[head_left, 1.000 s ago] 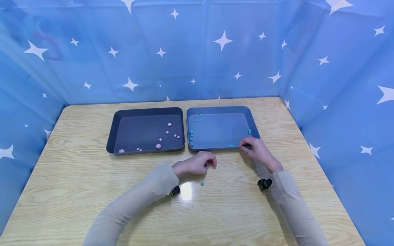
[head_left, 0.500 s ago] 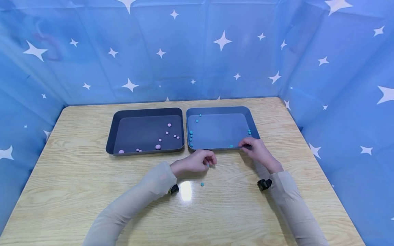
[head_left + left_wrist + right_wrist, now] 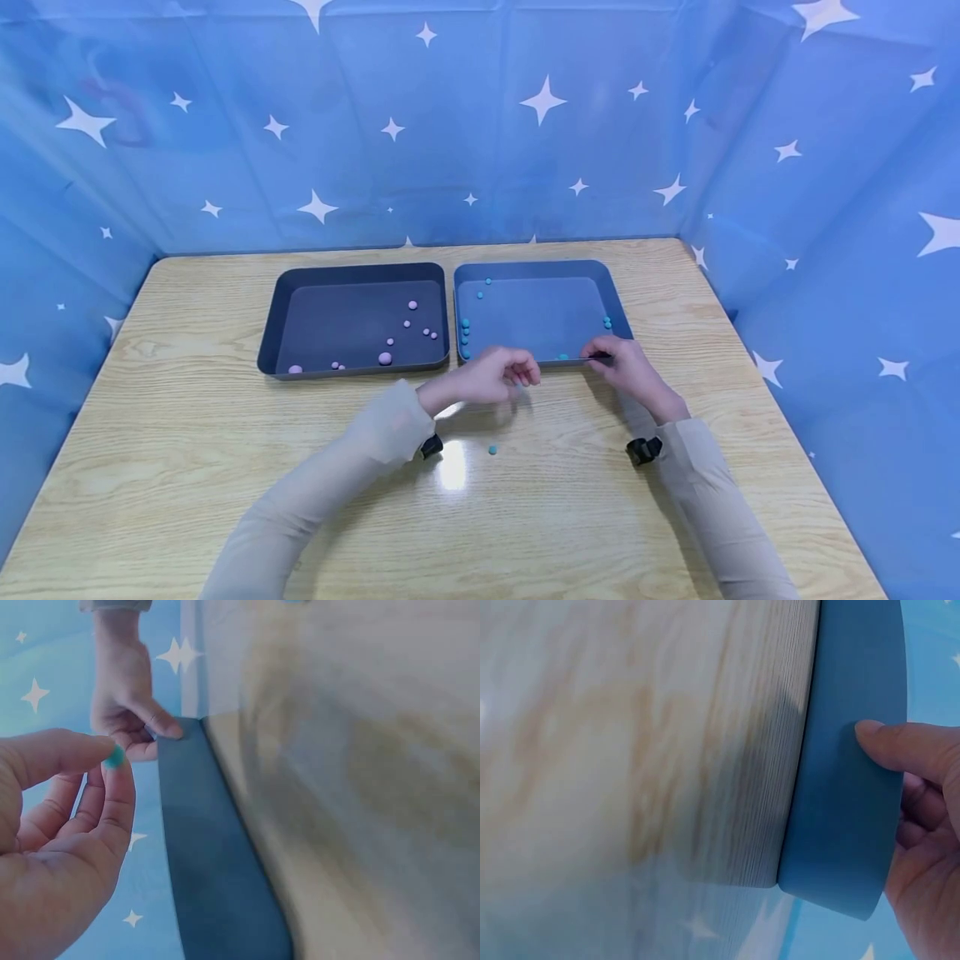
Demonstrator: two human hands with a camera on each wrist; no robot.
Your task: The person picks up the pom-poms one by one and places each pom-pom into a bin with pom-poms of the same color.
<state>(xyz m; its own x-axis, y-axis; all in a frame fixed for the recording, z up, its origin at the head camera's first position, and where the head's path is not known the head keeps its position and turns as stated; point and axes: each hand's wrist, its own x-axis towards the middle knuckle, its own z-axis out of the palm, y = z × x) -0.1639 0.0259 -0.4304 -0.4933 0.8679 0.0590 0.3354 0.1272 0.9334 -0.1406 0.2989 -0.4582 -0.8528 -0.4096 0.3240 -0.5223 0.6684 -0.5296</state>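
Note:
My left hand (image 3: pixel 491 377) is raised over the table just in front of the blue tray (image 3: pixel 536 308). Between its thumb and forefinger it pinches a small teal ball (image 3: pixel 115 757), plain in the left wrist view. With thumb outside and fingers inside, my right hand (image 3: pixel 633 371) grips the tray's near wall (image 3: pixel 836 810) close to the right corner. Several teal balls (image 3: pixel 466 323) lie in that tray, mostly along its left side, with a pair of balls (image 3: pixel 607 322) by the right wall. Another teal ball (image 3: pixel 492 450) rests on the table below my left hand.
A dark tray (image 3: pixel 330 312) stands just left of the blue one, holding several pink balls (image 3: pixel 385 358) of different sizes. Both sit toward the back of the wooden table (image 3: pixel 187 433). A blue star-patterned curtain (image 3: pixel 465 125) encloses the back and sides.
My left hand has risen off the table and moved up and slightly right toward the blue tray, with the teal ball in its fingertips. The right hand keeps its grip on the tray wall.

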